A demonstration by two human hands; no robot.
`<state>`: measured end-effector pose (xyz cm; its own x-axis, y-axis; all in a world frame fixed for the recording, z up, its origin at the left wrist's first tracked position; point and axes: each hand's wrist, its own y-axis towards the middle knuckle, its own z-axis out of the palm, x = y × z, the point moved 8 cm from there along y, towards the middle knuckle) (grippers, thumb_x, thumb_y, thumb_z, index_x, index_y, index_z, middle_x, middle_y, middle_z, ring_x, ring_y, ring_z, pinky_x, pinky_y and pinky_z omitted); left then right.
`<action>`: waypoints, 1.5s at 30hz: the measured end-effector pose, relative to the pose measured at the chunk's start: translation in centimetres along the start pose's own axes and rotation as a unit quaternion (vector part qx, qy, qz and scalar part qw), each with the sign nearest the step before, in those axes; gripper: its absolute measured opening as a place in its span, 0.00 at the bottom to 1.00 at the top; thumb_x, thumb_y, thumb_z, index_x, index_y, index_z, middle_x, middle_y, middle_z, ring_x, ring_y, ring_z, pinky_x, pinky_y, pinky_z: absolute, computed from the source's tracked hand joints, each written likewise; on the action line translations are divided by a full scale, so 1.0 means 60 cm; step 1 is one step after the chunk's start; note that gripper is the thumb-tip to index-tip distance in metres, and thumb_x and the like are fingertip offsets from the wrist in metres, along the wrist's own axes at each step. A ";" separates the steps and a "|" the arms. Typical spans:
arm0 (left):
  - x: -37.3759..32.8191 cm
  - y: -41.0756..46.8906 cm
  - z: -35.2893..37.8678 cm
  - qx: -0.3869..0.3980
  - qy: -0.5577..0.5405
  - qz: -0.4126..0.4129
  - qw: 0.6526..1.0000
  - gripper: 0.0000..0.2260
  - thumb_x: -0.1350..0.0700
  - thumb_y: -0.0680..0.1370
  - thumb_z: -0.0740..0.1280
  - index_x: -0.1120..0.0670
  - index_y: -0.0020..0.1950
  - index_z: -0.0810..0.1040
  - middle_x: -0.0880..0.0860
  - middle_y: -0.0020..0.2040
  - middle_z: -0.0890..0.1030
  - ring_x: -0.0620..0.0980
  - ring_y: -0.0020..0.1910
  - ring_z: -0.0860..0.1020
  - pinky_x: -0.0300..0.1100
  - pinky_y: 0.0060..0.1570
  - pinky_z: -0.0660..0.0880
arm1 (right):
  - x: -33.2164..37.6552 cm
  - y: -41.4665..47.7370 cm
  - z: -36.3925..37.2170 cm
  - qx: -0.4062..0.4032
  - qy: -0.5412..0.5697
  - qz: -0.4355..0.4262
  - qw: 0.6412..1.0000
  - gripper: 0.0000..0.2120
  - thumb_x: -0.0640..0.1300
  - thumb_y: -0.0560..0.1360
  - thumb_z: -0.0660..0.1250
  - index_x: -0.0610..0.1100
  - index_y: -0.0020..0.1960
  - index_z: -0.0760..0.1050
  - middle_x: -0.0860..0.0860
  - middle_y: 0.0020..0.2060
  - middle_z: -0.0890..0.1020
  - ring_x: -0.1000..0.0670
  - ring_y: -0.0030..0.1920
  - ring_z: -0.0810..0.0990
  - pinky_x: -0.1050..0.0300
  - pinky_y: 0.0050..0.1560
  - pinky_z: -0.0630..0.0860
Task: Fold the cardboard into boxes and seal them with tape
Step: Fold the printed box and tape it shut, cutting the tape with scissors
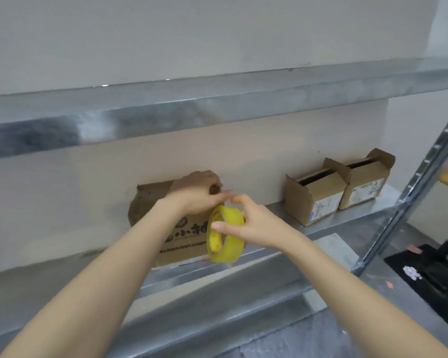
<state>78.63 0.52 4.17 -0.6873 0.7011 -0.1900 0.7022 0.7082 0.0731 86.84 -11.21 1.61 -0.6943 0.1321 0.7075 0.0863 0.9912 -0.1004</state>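
Note:
A brown cardboard box (pixel 150 202) with dark print on its front stands on a metal shelf (pixel 334 220). My left hand (pixel 194 192) is at the box's top right corner, fingers curled, apparently pinching the tape's free end; the end itself is too blurred to make out. My right hand (pixel 251 223) grips a yellow roll of tape (pixel 226 244) in front of the box, thumb across the roll's open centre.
Two small cardboard boxes (pixel 318 192) (pixel 365 184) with open top flaps stand side by side on the same shelf to the right. Another metal shelf (pixel 217 99) runs overhead. A perforated upright post (pixel 424 166) stands at the right, with a black mat (pixel 429 275) on the floor beyond it.

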 end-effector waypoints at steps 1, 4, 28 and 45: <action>0.001 -0.007 0.009 0.012 -0.022 -0.014 1.000 0.20 0.33 0.76 0.59 0.47 0.55 0.75 0.46 0.58 0.76 0.49 0.58 0.74 0.44 0.53 0.70 | -0.001 0.000 0.001 0.007 0.012 -0.011 1.000 0.40 0.68 0.68 0.70 0.47 0.71 0.63 0.49 0.60 0.79 0.50 0.57 0.79 0.55 0.54 0.75; -0.001 -0.037 0.029 0.032 -0.134 -0.062 0.989 0.26 0.38 0.79 0.61 0.51 0.73 0.68 0.46 0.72 0.68 0.49 0.72 0.66 0.40 0.67 0.62 | -0.007 0.004 0.009 0.041 0.049 -0.032 0.997 0.44 0.71 0.61 0.72 0.47 0.67 0.65 0.50 0.55 0.82 0.50 0.51 0.82 0.50 0.56 0.78; 0.012 -0.050 0.036 0.022 -0.200 -0.082 0.976 0.22 0.41 0.75 0.66 0.38 0.69 0.71 0.41 0.76 0.62 0.40 0.75 0.59 0.39 0.72 0.54 | -0.261 0.162 0.020 0.024 -0.242 0.067 0.968 0.16 0.50 0.78 0.64 0.43 0.62 0.74 0.43 0.59 0.79 0.41 0.60 0.77 0.54 0.52 0.74; 0.003 -0.062 0.022 0.084 -0.263 -0.112 0.955 0.29 0.41 0.69 0.75 0.36 0.68 0.69 0.34 0.75 0.60 0.34 0.73 0.57 0.35 0.71 0.54 | -0.194 0.125 -0.048 0.151 0.170 0.012 0.974 0.19 0.57 0.70 0.74 0.41 0.48 0.79 0.49 0.35 0.79 0.53 0.34 0.75 0.59 0.37 0.69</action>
<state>76.15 -2.14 2.55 -0.6670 0.3633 -0.6505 0.5984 0.7814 -0.1772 97.64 -5.27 -5.39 -0.4128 0.2012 0.8883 -0.1507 0.9468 -0.2845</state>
